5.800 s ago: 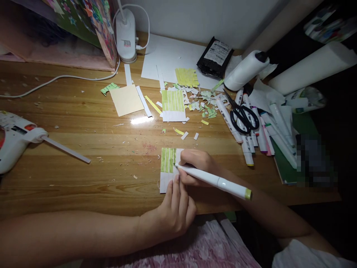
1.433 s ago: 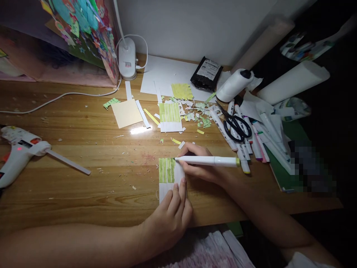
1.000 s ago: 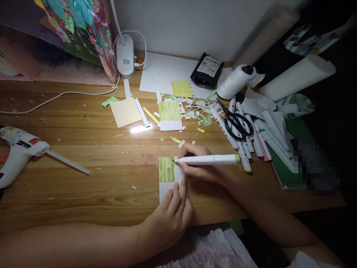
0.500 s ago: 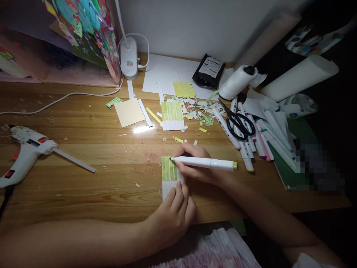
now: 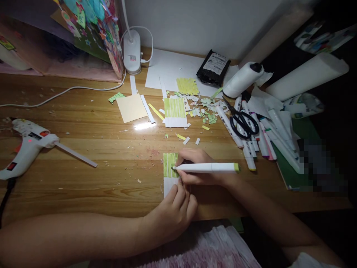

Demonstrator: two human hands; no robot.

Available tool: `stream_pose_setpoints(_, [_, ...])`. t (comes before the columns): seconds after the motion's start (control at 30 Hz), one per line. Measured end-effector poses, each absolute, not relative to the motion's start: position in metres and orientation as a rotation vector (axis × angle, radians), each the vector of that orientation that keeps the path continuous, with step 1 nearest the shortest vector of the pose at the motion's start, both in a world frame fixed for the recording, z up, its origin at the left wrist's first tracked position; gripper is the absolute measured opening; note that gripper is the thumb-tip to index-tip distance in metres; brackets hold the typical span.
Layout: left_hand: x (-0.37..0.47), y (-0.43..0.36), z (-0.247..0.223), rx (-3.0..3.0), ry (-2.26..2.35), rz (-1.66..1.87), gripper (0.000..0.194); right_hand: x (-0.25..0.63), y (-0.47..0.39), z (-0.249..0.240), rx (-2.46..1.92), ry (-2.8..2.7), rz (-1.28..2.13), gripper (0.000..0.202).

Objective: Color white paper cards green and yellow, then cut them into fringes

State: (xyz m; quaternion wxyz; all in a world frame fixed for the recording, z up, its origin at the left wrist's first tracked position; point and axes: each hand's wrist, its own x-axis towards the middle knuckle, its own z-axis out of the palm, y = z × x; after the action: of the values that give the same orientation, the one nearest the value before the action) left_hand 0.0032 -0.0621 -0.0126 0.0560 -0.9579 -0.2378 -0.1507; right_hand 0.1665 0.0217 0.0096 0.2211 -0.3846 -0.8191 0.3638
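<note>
A white marker (image 5: 206,168) with a yellow-green end lies across my right hand (image 5: 198,165), which is closed around it. Its tip touches a small piece of paper (image 5: 170,183), whose far half carries green stripes and whose near half is white. My left hand (image 5: 175,208), fingers curled, presses that paper onto the wooden table at its near right edge. Part of the paper is hidden under both hands. Farther back lies a similar green-striped paper (image 5: 175,111), with a yellow notched paper piece (image 5: 187,86) behind it.
A hot glue gun (image 5: 30,145) with a glue stick lies at left. Beige square paper (image 5: 131,108) and paper scraps (image 5: 206,111) lie farther back. Scissors (image 5: 242,121) rest on several markers (image 5: 248,156) at right. A lamp base (image 5: 132,52) and black package (image 5: 214,67) stand near the wall.
The marker tip has moved down along the green stripes, toward me, with my right hand. My left hand stays on the paper. The whole view has shifted slightly.
</note>
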Motion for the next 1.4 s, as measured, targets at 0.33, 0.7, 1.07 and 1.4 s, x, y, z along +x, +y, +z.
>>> stream_pose_setpoints(0.33, [0.003, -0.062, -0.009, -2.852, -0.690, -0.401, 0.026, 0.169, 0.018, 0.007, -0.920, -2.340, 1.086, 0.004])
stream_pose_setpoints(0.7, [0.003, -0.064, -0.011, -2.853, -0.694, -0.421, 0.029, 0.163, 0.022, 0.002, -1.115, -2.187, 0.825, 0.007])
stream_pose_setpoints(1.07, [0.003, -0.062, -0.010, -2.840, -0.676, -0.378, 0.030, 0.172, 0.029, 0.003, -1.187, -2.169, 0.774, 0.007])
stream_pose_setpoints(1.4, [0.002, -0.062, -0.010, -2.845, -0.673, -0.400, 0.030, 0.177, 0.023, 0.003, -0.886, -2.397, 0.999, 0.006])
